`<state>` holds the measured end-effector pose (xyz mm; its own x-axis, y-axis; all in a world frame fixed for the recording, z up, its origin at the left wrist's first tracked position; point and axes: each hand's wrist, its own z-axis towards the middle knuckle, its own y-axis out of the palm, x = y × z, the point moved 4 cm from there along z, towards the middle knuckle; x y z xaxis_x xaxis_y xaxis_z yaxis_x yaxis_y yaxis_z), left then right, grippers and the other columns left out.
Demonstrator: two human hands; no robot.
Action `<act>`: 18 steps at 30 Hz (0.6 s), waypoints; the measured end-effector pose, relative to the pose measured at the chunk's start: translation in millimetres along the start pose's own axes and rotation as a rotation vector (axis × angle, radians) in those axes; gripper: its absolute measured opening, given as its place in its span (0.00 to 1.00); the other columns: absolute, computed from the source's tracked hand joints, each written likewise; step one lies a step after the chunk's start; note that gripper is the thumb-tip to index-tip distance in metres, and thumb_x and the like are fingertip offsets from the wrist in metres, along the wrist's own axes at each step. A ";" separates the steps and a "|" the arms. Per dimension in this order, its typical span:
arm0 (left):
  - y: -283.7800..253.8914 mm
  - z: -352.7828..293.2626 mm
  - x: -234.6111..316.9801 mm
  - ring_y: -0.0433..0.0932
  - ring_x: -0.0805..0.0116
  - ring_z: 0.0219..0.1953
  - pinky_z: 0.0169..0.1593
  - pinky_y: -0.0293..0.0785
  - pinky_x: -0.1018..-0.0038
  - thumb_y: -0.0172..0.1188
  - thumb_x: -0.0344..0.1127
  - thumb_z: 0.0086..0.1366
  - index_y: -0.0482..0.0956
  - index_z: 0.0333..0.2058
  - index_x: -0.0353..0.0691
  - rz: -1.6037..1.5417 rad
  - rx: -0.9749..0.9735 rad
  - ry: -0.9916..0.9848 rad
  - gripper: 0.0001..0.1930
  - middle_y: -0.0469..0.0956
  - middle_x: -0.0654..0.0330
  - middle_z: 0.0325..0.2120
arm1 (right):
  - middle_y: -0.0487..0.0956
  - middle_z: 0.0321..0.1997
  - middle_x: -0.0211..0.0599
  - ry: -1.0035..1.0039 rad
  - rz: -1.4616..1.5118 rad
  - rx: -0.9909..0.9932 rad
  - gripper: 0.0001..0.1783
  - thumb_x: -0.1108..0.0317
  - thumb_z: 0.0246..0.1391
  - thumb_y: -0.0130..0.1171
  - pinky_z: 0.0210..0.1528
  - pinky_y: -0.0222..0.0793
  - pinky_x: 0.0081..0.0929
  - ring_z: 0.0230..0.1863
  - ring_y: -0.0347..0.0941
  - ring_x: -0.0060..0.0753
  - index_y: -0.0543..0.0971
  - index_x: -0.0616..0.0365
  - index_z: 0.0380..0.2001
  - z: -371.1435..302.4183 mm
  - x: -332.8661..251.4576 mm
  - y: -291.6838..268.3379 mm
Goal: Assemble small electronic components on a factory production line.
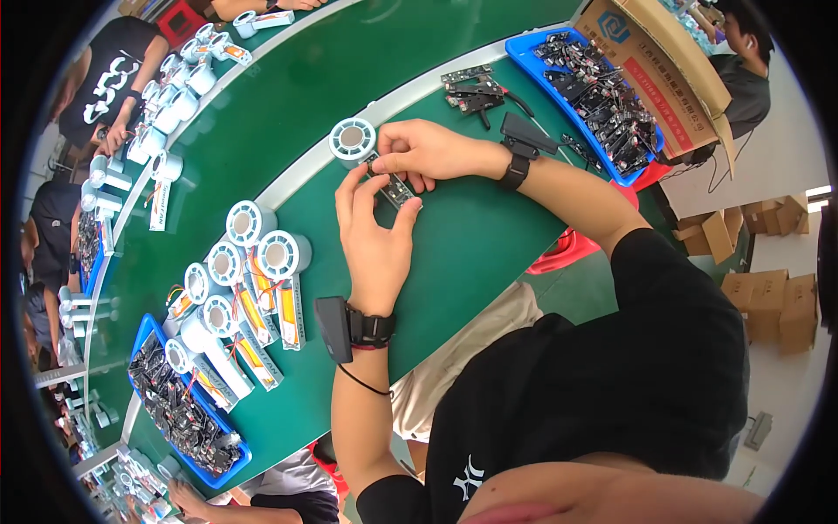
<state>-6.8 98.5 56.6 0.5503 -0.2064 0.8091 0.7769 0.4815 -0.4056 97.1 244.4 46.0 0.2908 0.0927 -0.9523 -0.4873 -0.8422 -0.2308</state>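
Note:
A small handheld fan (353, 140) with a pale blue round head lies in front of me, its head toward the far edge of the green table. Along its handle is a dark circuit board (398, 191). My left hand (375, 236) grips the handle part from the near side, thumb by the board's lower end and fingers by its upper end. My right hand (421, 150) is closed, fingertips pinched at the board's upper end just below the fan head. Whatever small part those fingertips may hold is hidden.
At left stand several open fans (279, 255) with orange parts and wires. A blue tray (236, 454) of circuit boards is beside them; another blue tray (624, 179) sits right, near a cardboard box (650, 87). Loose boards (471, 87) and red-handled pliers (518, 102) lie far right. Co-workers sit across.

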 end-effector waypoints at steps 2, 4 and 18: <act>2.3 2.3 -2.4 0.73 0.47 0.58 0.59 0.73 0.58 0.72 0.32 0.58 0.77 0.50 0.37 0.020 -0.026 -0.026 0.22 0.71 0.49 0.60 | 0.79 0.27 0.34 0.001 0.013 0.027 0.16 0.58 0.66 0.61 0.16 0.67 0.20 0.19 0.75 0.21 0.74 0.60 0.37 -0.4 0.4 -0.1; 2.8 5.2 -5.0 0.73 0.48 0.59 0.59 0.73 0.58 0.72 0.33 0.58 0.77 0.51 0.38 0.031 -0.030 -0.035 0.23 0.70 0.49 0.60 | 0.79 0.27 0.33 -0.001 0.002 0.042 0.16 0.58 0.66 0.62 0.16 0.68 0.19 0.19 0.75 0.21 0.74 0.60 0.38 -1.4 -2.4 0.0; -21.6 0.4 -5.3 0.70 0.44 0.60 0.62 0.65 0.52 0.68 0.39 0.62 0.71 0.59 0.37 0.343 0.005 0.142 0.29 0.72 0.48 0.58 | 0.83 0.32 0.51 0.021 -0.545 0.351 0.28 0.53 0.52 0.67 0.36 0.77 0.38 0.31 0.83 0.46 0.76 0.64 0.48 -13.8 -28.0 31.0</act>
<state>-26.6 89.5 61.2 0.8158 -0.1479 0.5590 0.5383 0.5477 -0.6406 85.2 208.4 68.2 0.5868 0.4447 -0.6767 -0.5042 -0.4532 -0.7351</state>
